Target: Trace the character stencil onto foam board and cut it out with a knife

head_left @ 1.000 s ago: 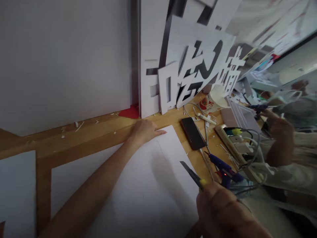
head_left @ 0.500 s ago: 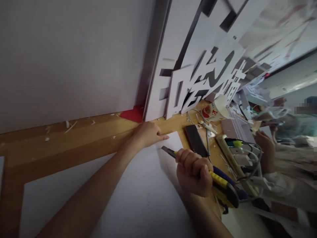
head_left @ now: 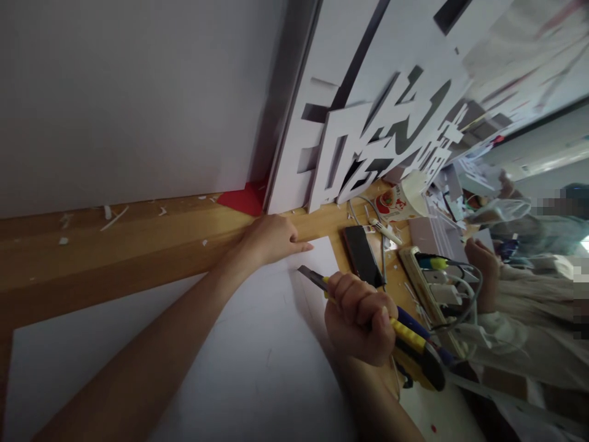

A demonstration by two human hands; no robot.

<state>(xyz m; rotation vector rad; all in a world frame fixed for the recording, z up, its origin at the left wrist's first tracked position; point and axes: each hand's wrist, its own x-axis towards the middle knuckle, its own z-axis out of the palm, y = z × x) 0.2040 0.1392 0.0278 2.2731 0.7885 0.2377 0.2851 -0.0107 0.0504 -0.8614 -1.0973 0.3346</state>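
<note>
A yellow and black utility knife (head_left: 416, 344) is clenched in my right hand (head_left: 361, 322), its grey blade pointing up and left, with the tip close over the white board. The large white board (head_left: 257, 344) lies on the wooden table under both forearms. My left hand (head_left: 271, 239) presses down at the board's far edge, its thumb stretched out toward the blade tip; its other fingers are mostly hidden from view. Whether the blade touches the board I cannot tell.
Cut-out white letters (head_left: 340, 153) lean against a wall of panels. Right of the board are a black phone (head_left: 363, 255), a paper cup (head_left: 402, 199) and a power strip (head_left: 414, 276) with cables. A red piece (head_left: 243, 199) and scraps lie behind. A co-worker's hand (head_left: 485, 270) is at right.
The view has shifted slightly, so the board and table appear a little higher. Both hands keep nearly the same places, and the knife stays in my right fist.
</note>
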